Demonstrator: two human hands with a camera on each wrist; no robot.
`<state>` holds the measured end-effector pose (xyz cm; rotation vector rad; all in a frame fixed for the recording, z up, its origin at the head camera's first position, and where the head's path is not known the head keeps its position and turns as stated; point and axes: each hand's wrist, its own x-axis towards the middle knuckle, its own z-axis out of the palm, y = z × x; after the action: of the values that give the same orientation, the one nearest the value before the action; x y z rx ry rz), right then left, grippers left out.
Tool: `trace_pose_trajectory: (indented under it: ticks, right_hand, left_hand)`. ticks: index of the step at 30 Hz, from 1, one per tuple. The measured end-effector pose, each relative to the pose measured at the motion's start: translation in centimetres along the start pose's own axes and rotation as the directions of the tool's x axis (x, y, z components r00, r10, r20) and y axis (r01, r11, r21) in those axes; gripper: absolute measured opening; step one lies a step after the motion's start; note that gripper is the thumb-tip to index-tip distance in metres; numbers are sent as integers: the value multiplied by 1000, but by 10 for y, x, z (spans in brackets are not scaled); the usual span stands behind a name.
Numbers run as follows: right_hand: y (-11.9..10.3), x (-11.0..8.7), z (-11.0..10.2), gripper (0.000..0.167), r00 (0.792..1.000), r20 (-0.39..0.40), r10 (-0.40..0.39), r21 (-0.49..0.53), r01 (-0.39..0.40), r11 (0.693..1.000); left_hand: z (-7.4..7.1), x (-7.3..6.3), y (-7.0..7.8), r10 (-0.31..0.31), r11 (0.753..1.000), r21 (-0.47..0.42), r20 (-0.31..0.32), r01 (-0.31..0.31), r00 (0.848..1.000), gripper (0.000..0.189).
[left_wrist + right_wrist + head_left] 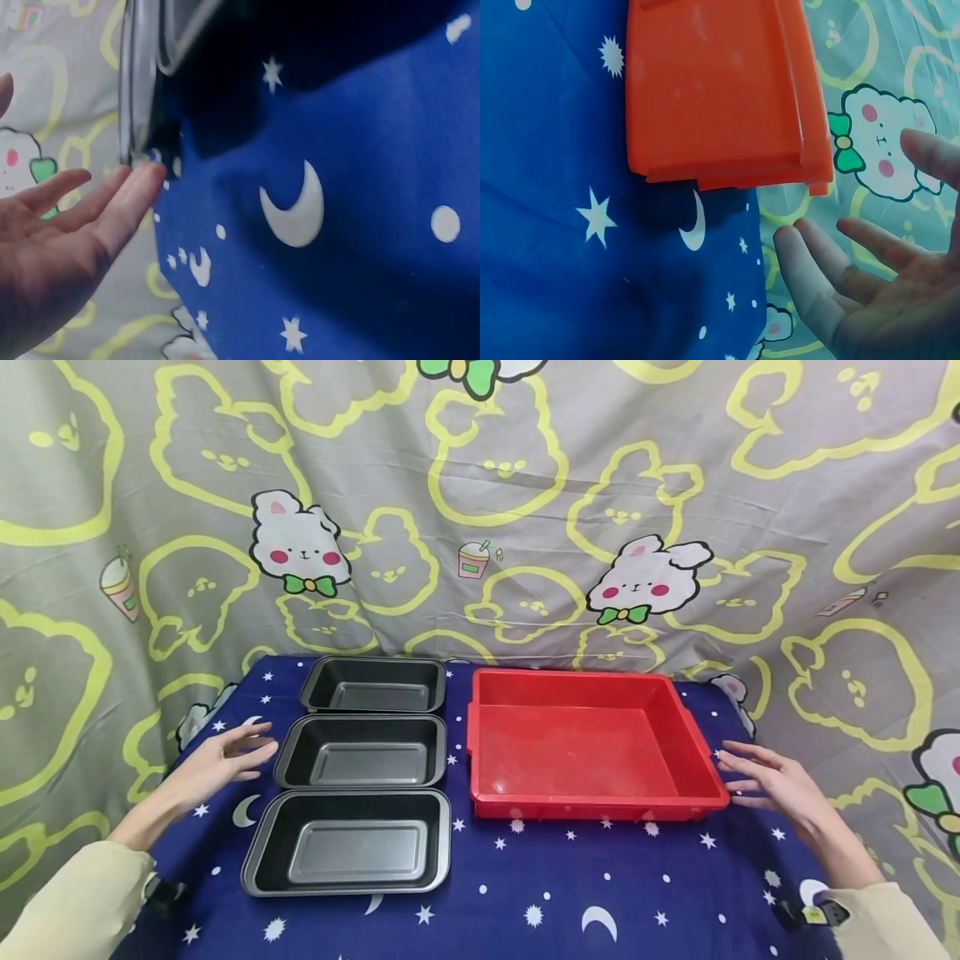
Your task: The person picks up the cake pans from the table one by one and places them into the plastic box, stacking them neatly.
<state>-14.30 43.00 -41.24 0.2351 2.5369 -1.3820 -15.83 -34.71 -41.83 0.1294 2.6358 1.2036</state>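
My left hand [222,761] hovers at the left side of the middle dark loaf pan [369,763], fingers loosely extended and holding nothing. Behind that pan sits another loaf pan [386,696], and a third, nearer loaf pan [358,852] completes the column. All of them look bare inside. To the right lies a shallow red tray [573,747], also with a bare floor. Just off its right end is my right hand [776,783], fingers spread and holding nothing. In the right wrist view, the fingertips [786,238] point toward the end of the red tray [716,97].
A dark blue cloth [540,881] with white moons and stars covers the table. Behind and at both sides hangs a grey curtain [517,593] with yellow outlines and cartoon rabbits. The pans stand close together, with a narrow strip of cloth between them and the tray.
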Motion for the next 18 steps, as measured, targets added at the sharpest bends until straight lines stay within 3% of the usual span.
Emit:
trace_pose_trajectory:
  ticks: [6,12,18]
  right_hand:
    - [10,1,-1,69,999,43,10,55,-12,998]
    - [20,3,0,24,996,83,-35,221,16,975]
    - [25,6,-1,36,986,123,-114,367,62,928]
  left_hand:
    - [-1,3,-17,-4,987,-161,25,8,1000,69]
    - [3,8,-30,-17,966,-255,53,30,998,70]
    - [9,16,-42,-39,949,-309,69,58,997,69]
